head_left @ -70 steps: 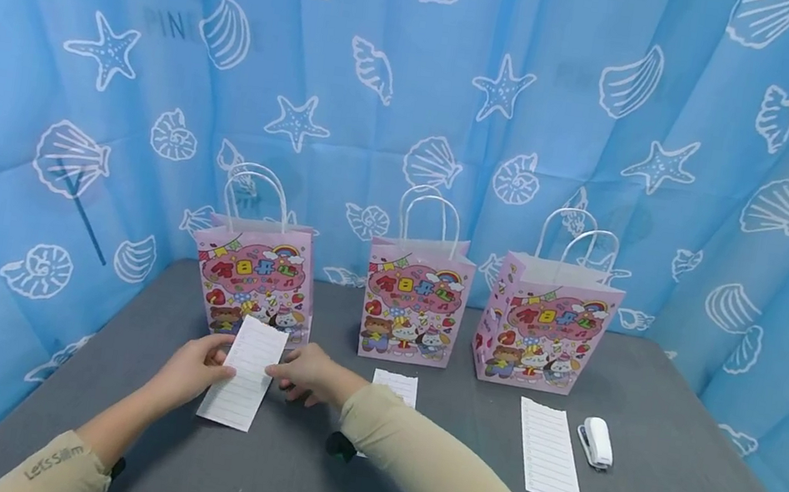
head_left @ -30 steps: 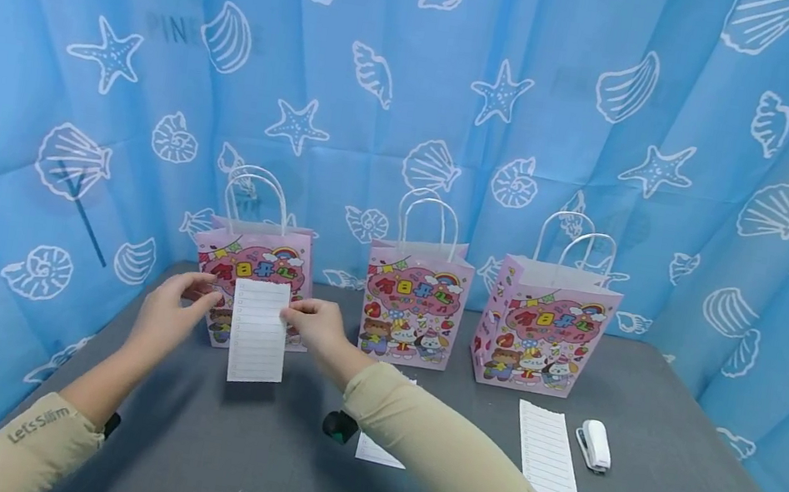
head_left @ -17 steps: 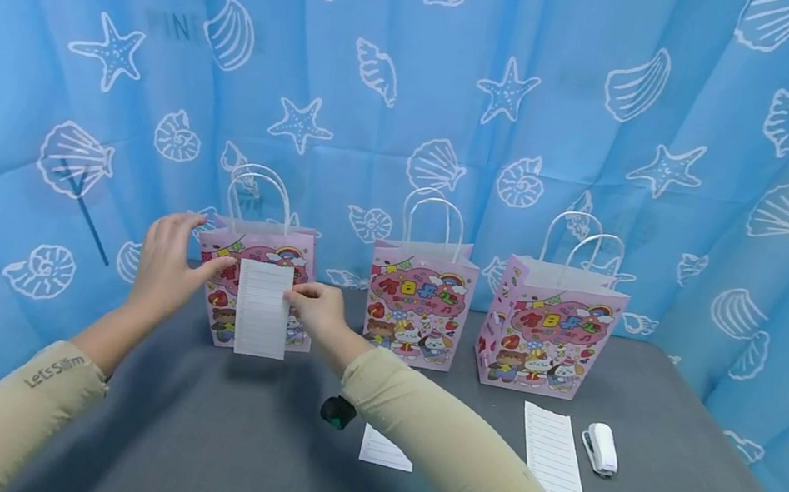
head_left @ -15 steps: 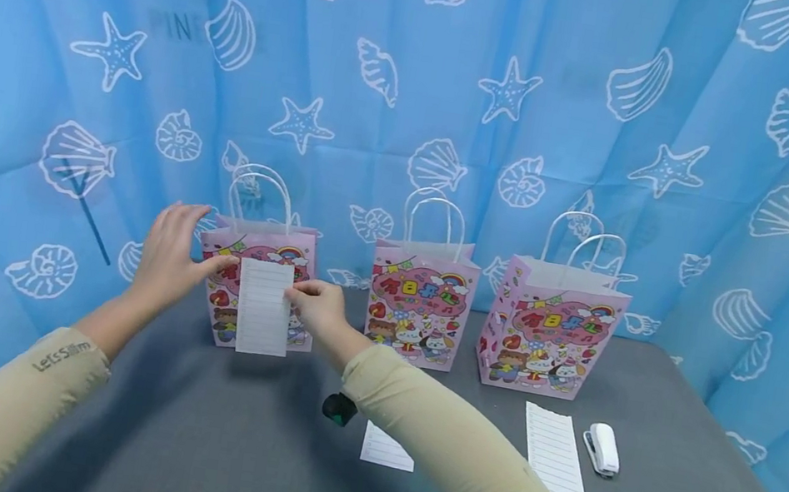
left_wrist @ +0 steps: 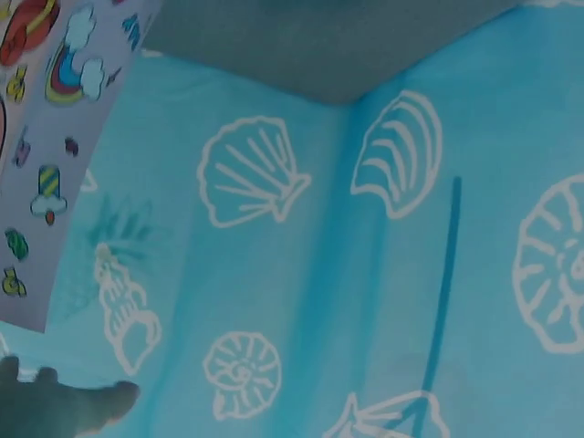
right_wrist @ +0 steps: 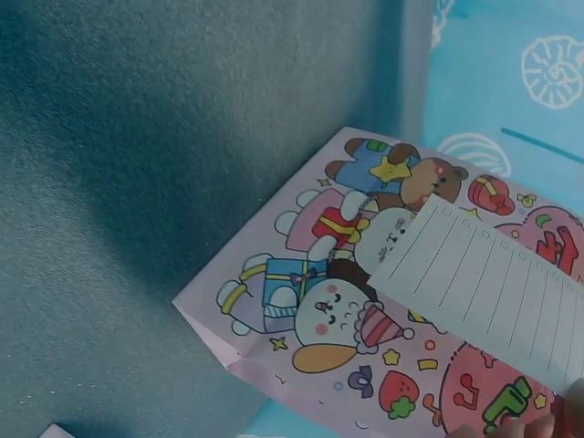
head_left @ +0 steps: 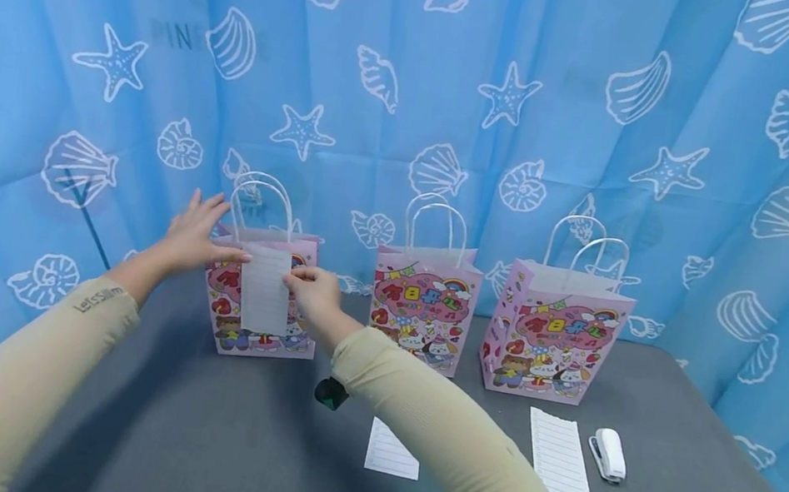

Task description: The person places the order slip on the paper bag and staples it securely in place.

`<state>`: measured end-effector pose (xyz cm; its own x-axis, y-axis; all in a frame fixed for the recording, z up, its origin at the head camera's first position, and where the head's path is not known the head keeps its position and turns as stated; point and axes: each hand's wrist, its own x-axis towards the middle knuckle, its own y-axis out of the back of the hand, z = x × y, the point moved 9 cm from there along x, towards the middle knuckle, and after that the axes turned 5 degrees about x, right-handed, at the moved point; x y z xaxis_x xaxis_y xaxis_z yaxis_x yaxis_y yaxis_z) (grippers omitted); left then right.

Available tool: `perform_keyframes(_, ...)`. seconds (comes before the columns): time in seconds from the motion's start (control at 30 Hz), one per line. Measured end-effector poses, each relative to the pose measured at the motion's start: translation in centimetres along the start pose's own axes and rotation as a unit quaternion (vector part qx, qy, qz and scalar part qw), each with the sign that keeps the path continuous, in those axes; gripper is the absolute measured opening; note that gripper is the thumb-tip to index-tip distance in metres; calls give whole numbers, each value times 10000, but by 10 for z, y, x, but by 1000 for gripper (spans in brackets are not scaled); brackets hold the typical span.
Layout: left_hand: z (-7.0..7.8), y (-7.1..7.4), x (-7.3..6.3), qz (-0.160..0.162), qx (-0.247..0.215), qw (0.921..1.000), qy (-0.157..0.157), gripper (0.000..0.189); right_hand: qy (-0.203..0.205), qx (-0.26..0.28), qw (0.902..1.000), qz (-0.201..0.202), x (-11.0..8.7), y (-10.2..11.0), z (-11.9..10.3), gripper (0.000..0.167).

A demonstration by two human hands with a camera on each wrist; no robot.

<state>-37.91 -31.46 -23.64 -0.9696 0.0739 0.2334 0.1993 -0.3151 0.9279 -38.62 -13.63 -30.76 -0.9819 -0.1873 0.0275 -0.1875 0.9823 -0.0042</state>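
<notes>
A ruled white paper slip [head_left: 265,295] hangs upright in front of the leftmost pink gift bag [head_left: 227,317], overlapping its cartoon print. My right hand [head_left: 315,295] pinches the slip's right edge between thumb and fingertips. On the other side, my left hand [head_left: 193,239] has its fingers spread beside the bag's top left corner, its thumb pointing right at the slip's upper left edge. The right wrist view shows the slip [right_wrist: 484,283] lying across the bag's front, with fingertips at the bottom right corner. Only part of the left hand [left_wrist: 59,409] shows in the left wrist view.
Two more pink bags, a middle one [head_left: 423,309] and a right one [head_left: 555,344], stand in line. Before them on the grey table [head_left: 201,437] lie two slips, one [head_left: 394,450] partly under my right sleeve, another [head_left: 562,463] beside a white stapler [head_left: 609,455]. A blue curtain hangs behind.
The slip has been lifted from low over the table up against the left bag. My left hand has let go of its edge and moved up, fingers spreading toward the bag's top corner.
</notes>
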Motion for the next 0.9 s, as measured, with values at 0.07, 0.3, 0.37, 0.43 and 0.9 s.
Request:
perform_keyframes(0.07,0,1,3,-65,10,10000,0,96,25,-41,10000,63,2,-1,-3,15)
perform_keyframes(0.3,3,-1,13,-146,20,9999,-60,64,12,-271,9994,204,9,-2,-6,14)
perform_keyframes(0.37,4,-3,15,-126,-76,9998,-98,54,27,-312,9993,192,10,-2,-6,15)
perform_keyframes(0.43,4,-5,15,-85,-274,9995,-133,47,150,-465,9986,206,12,-2,-9,15)
perform_keyframes(0.9,3,-17,15,-195,-1472,9888,-179,27,1691,-3337,9250,672,24,1,-56,42)
